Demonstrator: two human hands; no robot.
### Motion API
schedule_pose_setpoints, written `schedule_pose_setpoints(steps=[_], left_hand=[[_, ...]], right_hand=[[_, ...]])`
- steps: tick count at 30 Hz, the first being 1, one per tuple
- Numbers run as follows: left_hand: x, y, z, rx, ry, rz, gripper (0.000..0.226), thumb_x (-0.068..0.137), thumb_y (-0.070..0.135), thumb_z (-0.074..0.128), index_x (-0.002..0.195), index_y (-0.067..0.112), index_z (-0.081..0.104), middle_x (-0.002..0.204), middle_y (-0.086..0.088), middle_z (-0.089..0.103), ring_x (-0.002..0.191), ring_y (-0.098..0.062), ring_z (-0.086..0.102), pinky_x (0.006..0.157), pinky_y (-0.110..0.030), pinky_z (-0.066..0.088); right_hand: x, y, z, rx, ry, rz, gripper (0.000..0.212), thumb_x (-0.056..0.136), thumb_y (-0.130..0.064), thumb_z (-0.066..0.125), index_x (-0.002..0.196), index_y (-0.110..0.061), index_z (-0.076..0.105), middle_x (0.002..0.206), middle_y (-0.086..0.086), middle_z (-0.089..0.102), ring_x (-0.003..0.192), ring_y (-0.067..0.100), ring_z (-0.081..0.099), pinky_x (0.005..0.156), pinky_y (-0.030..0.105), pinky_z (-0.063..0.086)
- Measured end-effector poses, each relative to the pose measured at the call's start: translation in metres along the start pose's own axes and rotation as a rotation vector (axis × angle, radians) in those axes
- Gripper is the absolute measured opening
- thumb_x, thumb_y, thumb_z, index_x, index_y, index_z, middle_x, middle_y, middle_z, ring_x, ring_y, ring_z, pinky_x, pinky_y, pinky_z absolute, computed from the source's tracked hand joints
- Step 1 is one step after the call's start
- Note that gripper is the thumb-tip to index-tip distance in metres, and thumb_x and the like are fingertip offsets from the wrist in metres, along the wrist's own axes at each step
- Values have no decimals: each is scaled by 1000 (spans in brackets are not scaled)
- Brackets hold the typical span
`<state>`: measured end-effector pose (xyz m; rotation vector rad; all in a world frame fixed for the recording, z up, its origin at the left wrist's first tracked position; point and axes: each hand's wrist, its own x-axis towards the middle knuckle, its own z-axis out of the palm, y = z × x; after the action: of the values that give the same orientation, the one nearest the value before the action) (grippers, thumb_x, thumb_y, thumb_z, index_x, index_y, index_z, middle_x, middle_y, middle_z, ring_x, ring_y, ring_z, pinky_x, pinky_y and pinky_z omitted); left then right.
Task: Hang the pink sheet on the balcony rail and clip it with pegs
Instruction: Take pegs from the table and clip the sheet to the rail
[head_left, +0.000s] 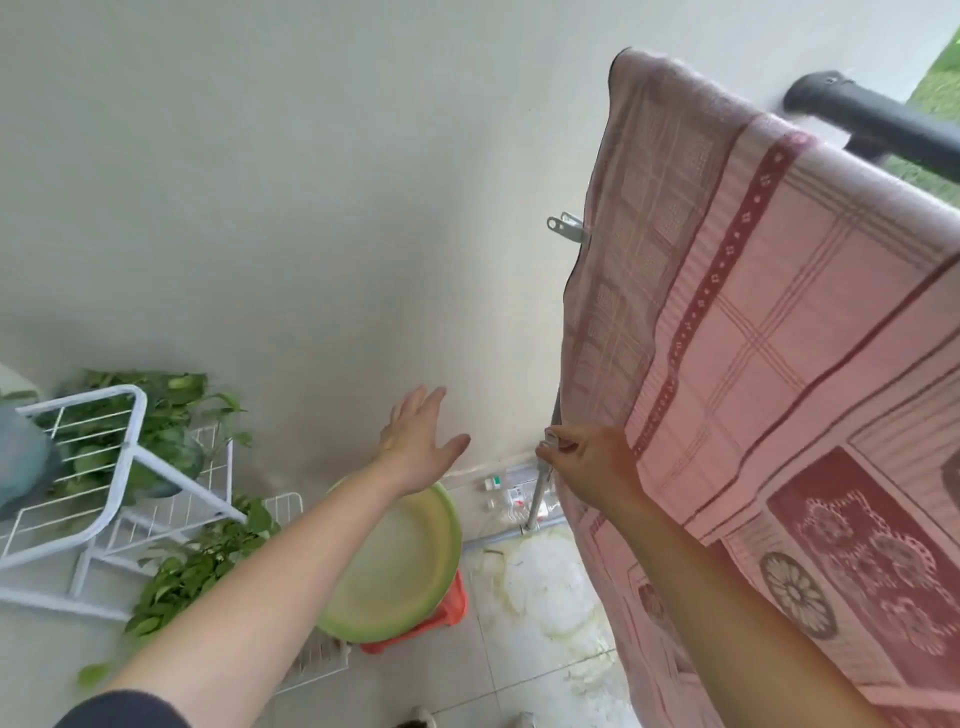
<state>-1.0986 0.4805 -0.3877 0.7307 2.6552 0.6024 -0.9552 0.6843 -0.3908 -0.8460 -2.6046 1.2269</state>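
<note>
Pink cloth with dark red checks and flower panels, the sheet (753, 338) lies draped over the black balcony rail (872, 124). It covers the rail from the right edge of the view up to a short bare stretch at the rail's wall end. Its near side hangs down toward the tiled floor (535, 649).

At the sheet's hanging left edge, the right hand (592, 465) has its fingers curled. They pinch a small pale object (551, 440), too blurred to name, just beside the cloth and a grey upright post (537, 499).

The left hand (418, 447) is held out in front of the pale wall (311, 208), fingers straight and spread, holding nothing. A dark sleeve (124, 709) shows at that arm's near end.

Below the left hand, a green basin (447, 519) sits tilted on an orange stool (452, 603). A metal bracket (566, 228) juts from the wall beside the sheet's edge. Small bottles (493, 486) stand at the wall's foot. In the left corner, a white wire rack (130, 452) stands among leafy plants (197, 566).
</note>
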Motion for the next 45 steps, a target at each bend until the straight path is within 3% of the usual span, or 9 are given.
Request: schedule_pose_setpoints(steps=[5, 13, 16, 20, 25, 27, 32, 36, 45], left_hand=[[79, 12, 23, -139, -85, 104, 65, 95, 39, 59, 149, 16, 33, 154, -3, 36, 143, -23, 27, 116, -34, 22], [156, 88, 66, -546, -256, 265, 70, 91, 37, 65, 150, 16, 34, 152, -5, 38, 141, -18, 34, 116, -36, 30], [157, 101, 65, -730, -277, 232, 47, 86, 37, 66, 130, 26, 53, 106, -2, 66, 98, -12, 63, 86, -33, 53], [163, 69, 68, -710, -398, 271, 40, 88, 41, 67, 75, 4, 57, 60, -1, 40, 52, -10, 37, 54, -30, 35], [188, 41, 56, -687, -473, 264, 48, 76, 47, 80, 95, 4, 72, 97, -6, 69, 89, -18, 65, 81, -32, 52], [200, 38, 54, -743, -482, 193, 69, 64, 52, 86, 97, -4, 65, 90, -9, 68, 79, -22, 63, 77, -37, 51], [213, 45, 66, -508, -619, 291, 36, 69, 13, 79, 102, 14, 63, 98, -3, 71, 91, -20, 69, 81, -38, 59], [224, 31, 99, -47, -680, 404, 17, 79, 22, 71, 93, 15, 71, 92, -5, 70, 90, -27, 66, 77, -36, 56], [226, -17, 179, 76, -709, 371, 23, 88, 33, 61, 107, 22, 66, 108, 1, 68, 103, -26, 62, 86, -41, 52]], right_hand=[[31, 22, 6, -94, -9, 68, 27, 78, -42, 77, 98, -25, 77, 84, -15, 67, 80, 3, 64, 69, 23, 47], [22, 34, 14, -249, -13, 289, 43, 82, -47, 74, 121, -29, 71, 109, -7, 70, 99, 12, 66, 84, 32, 54], [19, 37, 14, -257, 3, 348, 47, 82, -47, 75, 125, -29, 69, 112, -5, 71, 98, 12, 66, 85, 32, 54], [17, 42, 28, -265, 12, 407, 45, 80, -48, 75, 122, -33, 69, 112, -7, 70, 96, 9, 66, 83, 30, 54], [22, 45, 38, -257, 29, 426, 42, 78, -54, 74, 116, -35, 72, 106, -13, 73, 91, 3, 66, 77, 25, 53], [24, 45, 42, -267, 23, 417, 45, 78, -54, 73, 117, -33, 71, 108, -13, 72, 92, 4, 67, 80, 27, 54], [24, 42, 50, -171, 30, 418, 46, 79, -46, 78, 121, -30, 70, 109, -10, 72, 89, 2, 66, 84, 28, 56], [22, 49, 55, -125, 30, 444, 44, 78, -45, 79, 120, -33, 71, 107, -11, 70, 91, 2, 66, 86, 28, 55], [48, 86, 98, -110, 214, 417, 32, 83, -30, 76, 113, -26, 68, 107, -7, 67, 92, 10, 66, 84, 37, 56]])
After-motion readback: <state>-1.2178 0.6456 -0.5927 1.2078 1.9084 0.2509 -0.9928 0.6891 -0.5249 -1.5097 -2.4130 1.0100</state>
